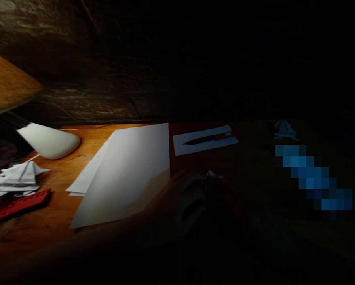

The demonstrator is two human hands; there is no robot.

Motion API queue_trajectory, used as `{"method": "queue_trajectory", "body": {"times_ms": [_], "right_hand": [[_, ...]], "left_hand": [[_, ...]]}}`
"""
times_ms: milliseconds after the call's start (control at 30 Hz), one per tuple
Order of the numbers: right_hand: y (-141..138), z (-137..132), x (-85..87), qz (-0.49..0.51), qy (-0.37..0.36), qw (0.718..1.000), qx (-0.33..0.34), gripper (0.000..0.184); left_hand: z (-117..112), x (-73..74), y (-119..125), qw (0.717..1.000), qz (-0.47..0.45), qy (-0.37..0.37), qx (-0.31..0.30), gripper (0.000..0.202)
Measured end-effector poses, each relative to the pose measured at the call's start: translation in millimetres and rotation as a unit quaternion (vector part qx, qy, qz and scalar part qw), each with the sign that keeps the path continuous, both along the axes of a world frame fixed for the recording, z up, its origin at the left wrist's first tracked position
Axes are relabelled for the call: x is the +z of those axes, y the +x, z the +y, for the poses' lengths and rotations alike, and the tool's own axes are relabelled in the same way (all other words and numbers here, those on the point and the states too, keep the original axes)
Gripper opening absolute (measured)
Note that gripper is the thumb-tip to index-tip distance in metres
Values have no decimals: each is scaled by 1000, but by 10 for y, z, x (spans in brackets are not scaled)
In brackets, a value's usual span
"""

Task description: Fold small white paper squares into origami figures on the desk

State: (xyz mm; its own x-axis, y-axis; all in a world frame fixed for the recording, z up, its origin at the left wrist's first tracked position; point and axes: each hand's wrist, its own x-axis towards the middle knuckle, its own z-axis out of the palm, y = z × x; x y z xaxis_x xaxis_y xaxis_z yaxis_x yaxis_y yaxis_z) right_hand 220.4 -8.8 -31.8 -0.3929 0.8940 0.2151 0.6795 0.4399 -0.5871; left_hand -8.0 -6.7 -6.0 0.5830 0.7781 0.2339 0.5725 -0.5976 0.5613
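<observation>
The scene is very dark. My left forearm comes in from the lower left and crosses the near corner of a large white sheet (130,174). My left hand (192,194) lies in deep shadow just right of that sheet, and its fingers cannot be made out. A dim reddish shape beside it looks like my right hand (232,198), equally unclear. A small pale tip of paper (214,173) shows just above the two hands. Whether either hand holds it is hidden.
A white lamp head (51,140) lights the wooden desk (61,174) at left. A red-handled knife (208,138) lies on a paper strip (195,147). Folded paper figures sit at far right (284,130) and left (18,176), near a red flat object (19,204).
</observation>
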Motion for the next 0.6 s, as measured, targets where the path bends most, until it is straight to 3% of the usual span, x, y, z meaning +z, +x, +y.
{"method": "queue_trajectory", "body": {"times_ms": [200,367,467,600], "right_hand": [[97,-21,201,-4,-22,999,31,41],[70,28,77,2,-11,999,48,34],[20,57,-2,11,5,1000,20,28],[-38,36,178,-21,-41,999,-27,25]], "left_hand": [[39,12,105,998,-21,48,21,6],[0,-30,137,995,-27,88,29,9],[-14,-34,143,996,-33,80,37,9],[12,-17,162,994,-52,49,80,14]]}}
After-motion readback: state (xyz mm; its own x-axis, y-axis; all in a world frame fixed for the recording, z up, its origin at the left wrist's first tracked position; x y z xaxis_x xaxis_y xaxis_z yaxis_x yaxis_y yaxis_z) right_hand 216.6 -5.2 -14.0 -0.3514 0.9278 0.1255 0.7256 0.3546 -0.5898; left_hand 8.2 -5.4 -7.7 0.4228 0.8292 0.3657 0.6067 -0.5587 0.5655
